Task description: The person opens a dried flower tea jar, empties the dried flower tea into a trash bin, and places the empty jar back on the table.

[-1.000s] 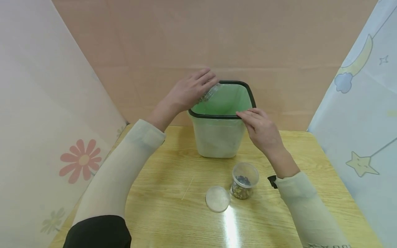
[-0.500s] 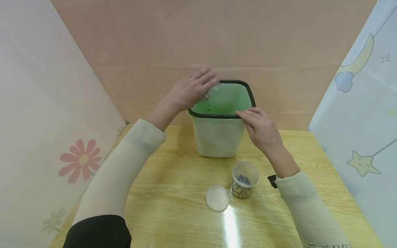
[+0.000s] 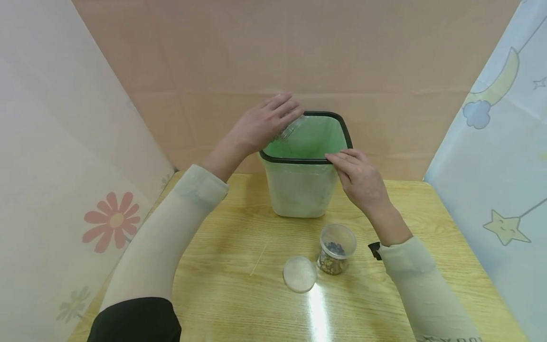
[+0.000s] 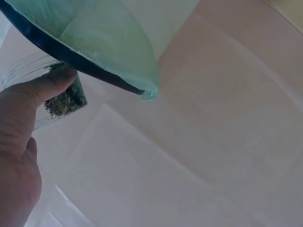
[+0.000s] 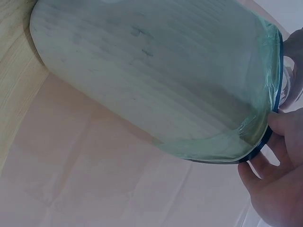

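My left hand [image 3: 265, 124] grips a small clear jar [image 3: 293, 127], tilted with its mouth over the trash can [image 3: 302, 192]. In the left wrist view, dried dark-green and brownish leaf bits [image 4: 66, 101] lie against the jar's bottom, and my thumb presses its side. A green bag lines the trash can and folds over its black rim [image 3: 299, 161]. My right hand [image 3: 363, 180] holds the rim at its near right corner, thumb and fingers on either side in the right wrist view. My left hand hides most of the jar in the head view.
On the wooden table [image 3: 222, 294], an open clear jar [image 3: 335, 254] with dark and yellowish-brown contents stands in front of the trash can. A round translucent lid [image 3: 300, 274] lies beside it. A tan backdrop [image 3: 213, 47] rises behind; patterned sheets flank both sides.
Half a second ago a few dark specks showed below the jar's mouth, inside the trash can; now only faint traces show there. Both hands hold nearly the same place.
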Demonstrator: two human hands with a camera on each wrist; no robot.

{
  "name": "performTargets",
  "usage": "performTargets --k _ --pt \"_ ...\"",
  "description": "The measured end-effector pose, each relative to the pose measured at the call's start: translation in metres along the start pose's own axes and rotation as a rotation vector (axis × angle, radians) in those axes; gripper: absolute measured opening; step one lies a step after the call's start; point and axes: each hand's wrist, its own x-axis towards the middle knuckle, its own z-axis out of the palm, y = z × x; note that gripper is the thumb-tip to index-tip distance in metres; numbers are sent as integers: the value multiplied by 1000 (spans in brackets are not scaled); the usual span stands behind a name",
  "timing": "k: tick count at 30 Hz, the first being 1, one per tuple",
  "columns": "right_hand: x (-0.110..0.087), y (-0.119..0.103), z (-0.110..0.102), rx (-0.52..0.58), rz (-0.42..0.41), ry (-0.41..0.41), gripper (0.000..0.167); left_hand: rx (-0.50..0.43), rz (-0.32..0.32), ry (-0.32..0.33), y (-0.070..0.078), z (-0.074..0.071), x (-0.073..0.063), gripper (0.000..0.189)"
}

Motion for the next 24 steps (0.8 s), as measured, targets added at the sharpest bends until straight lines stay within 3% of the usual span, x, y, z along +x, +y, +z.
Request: performTargets --k 24 --pt "0 -2 1 1 -5 13 27 69 40 17 -2 3 -2 71"
